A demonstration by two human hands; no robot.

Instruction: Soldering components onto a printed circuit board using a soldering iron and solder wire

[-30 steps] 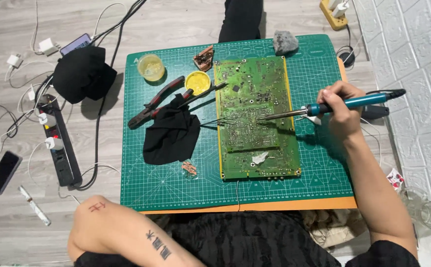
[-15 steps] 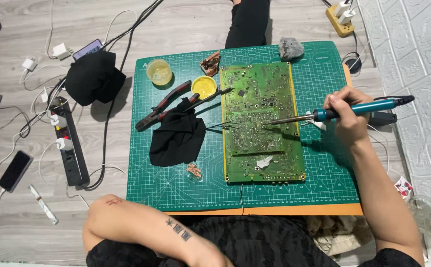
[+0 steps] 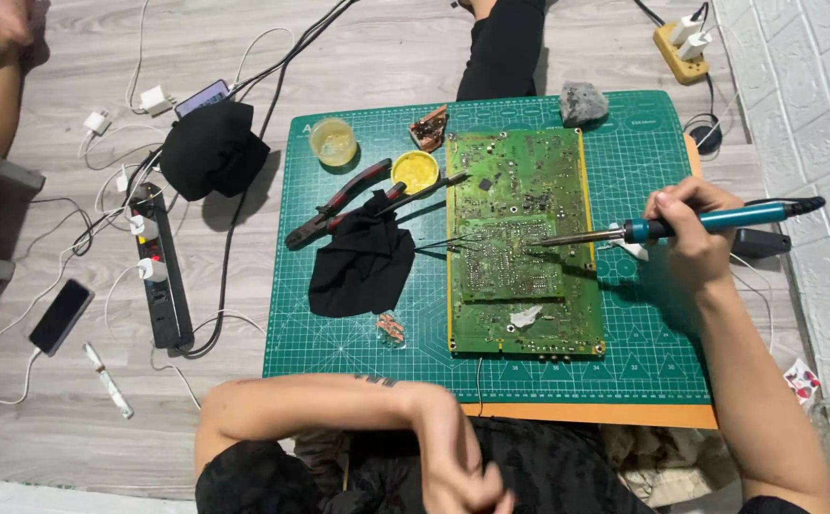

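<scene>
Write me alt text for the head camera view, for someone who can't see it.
Seen from above, a person's right hand holds a blue soldering iron, its tip on a green circuit board lying on a green cutting mat. The left hand is curled near the lap, off the mat. Pliers, a black cloth and a yellow flux tin lie left of the board.

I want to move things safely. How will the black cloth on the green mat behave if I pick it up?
The black cloth lies crumpled in soft folds, so it would probably hang limp and feel light. It overlaps the red-handled pliers and tweezers, so lifting it might drag them. It seems unlikely to roll or break.
</scene>
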